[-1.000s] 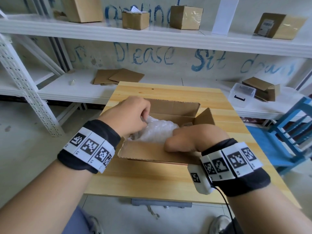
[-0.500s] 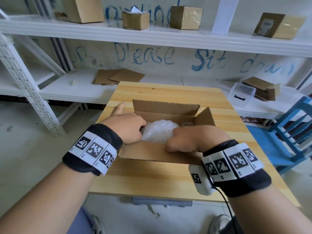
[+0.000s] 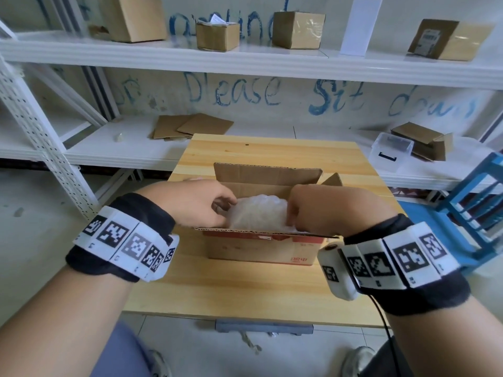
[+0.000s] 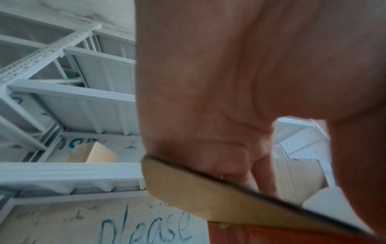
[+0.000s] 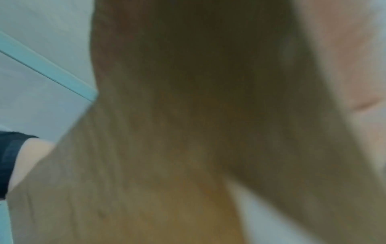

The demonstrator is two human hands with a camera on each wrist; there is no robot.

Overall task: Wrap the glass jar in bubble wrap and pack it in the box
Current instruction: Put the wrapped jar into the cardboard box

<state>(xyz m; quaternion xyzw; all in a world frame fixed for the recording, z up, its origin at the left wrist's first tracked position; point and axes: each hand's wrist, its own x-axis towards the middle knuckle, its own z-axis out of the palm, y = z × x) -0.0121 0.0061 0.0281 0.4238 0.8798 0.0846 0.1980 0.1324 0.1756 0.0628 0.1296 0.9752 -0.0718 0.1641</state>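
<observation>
An open cardboard box (image 3: 261, 251) stands mid-table on the wooden table (image 3: 245, 289), its far flap upright. Inside it lies the jar as a white bubble-wrap bundle (image 3: 258, 213); the glass itself is hidden. My left hand (image 3: 226, 206) curls its fingers round the bundle's left side. On the bundle's right side, my right hand (image 3: 292, 213) grips with bent fingers. The left wrist view shows my palm and fingers (image 4: 261, 173) reaching past a cardboard flap (image 4: 208, 189). Blurred cardboard (image 5: 167, 148) fills the right wrist view.
A blue chair (image 3: 476, 208) stands right of the table. Behind it, a low white shelf carries flat cardboard sheets (image 3: 190, 126), a clear plastic container (image 3: 392, 151) and a folded box. Several cardboard boxes sit on the upper shelf. A perforated rack post (image 3: 40, 137) rises at left.
My right hand left the near flap and went to the bundle's right side. The near flap no longer lies out towards me, and the box's printed front shows.
</observation>
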